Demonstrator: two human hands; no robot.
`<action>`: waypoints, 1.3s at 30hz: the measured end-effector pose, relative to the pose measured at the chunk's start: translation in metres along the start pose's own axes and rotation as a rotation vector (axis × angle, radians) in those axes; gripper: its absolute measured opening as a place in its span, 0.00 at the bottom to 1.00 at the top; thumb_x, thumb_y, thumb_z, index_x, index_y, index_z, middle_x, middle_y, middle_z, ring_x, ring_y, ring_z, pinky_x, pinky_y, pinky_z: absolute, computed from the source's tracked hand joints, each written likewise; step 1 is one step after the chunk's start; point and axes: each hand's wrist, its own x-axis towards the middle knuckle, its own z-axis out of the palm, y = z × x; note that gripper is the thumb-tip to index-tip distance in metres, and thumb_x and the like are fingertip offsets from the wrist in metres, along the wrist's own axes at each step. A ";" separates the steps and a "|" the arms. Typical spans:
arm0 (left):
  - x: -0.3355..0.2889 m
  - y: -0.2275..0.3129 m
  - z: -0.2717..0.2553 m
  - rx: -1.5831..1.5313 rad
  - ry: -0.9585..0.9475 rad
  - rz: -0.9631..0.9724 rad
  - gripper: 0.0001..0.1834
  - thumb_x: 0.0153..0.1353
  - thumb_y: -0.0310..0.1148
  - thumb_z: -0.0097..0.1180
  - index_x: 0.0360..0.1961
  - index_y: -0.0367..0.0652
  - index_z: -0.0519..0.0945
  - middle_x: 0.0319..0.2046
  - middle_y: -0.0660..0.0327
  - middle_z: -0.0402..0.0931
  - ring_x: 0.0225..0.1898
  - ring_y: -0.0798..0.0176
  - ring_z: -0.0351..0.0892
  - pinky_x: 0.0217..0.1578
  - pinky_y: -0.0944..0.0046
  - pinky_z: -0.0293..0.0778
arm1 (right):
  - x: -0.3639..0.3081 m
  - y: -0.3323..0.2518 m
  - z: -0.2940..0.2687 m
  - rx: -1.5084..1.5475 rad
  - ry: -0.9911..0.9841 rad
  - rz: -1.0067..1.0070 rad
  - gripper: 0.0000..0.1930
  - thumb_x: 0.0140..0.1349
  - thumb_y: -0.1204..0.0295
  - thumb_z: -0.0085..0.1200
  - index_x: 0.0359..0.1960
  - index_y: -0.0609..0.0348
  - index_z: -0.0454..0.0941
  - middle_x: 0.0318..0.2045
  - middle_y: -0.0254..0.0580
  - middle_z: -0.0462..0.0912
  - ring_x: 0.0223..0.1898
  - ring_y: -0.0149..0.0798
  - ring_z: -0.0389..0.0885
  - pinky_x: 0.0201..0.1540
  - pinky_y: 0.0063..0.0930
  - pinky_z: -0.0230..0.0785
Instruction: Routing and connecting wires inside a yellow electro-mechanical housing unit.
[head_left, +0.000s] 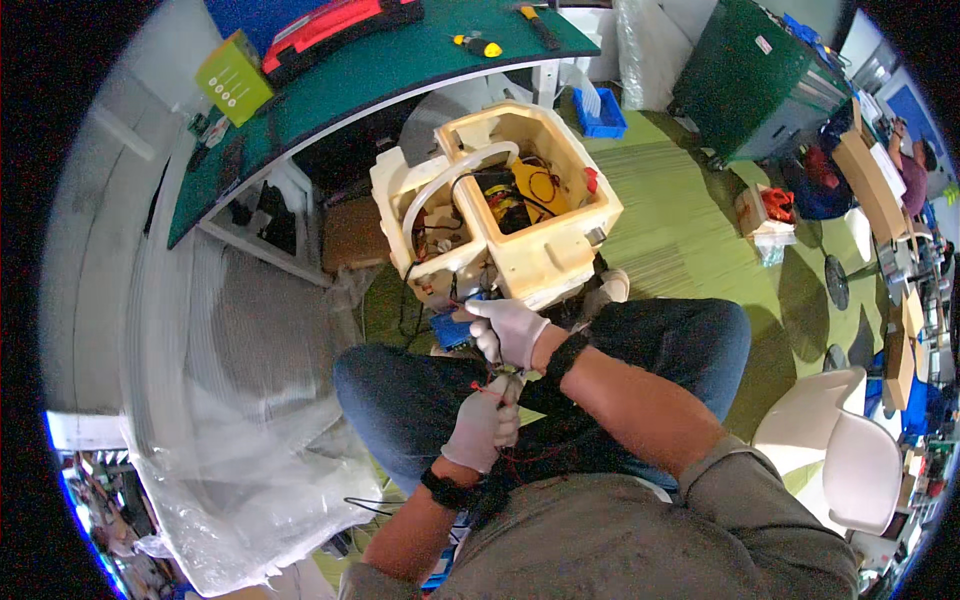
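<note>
At frame centre, my gloved left hand [484, 428] pinches thin red wires [505, 455]; my right hand [512, 330] grips wiring under the cream housing [520, 200] just above. The housing lies open, cables loose: I judge work unfinished.

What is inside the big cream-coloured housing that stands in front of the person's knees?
Inside the cream housing show a yellow part, black cables, a red piece and a clear tube arching over it. Its walls hide whatever lies deeper.
</note>
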 end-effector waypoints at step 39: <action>0.095 0.022 -0.037 0.533 0.101 0.423 0.15 0.62 0.37 0.54 0.47 0.40 0.79 0.28 0.64 0.78 0.26 0.64 0.76 0.27 0.65 0.74 | -0.099 0.014 -0.026 -1.138 0.473 -0.643 0.16 0.67 0.62 0.48 0.34 0.65 0.79 0.29 0.58 0.81 0.33 0.57 0.81 0.36 0.42 0.72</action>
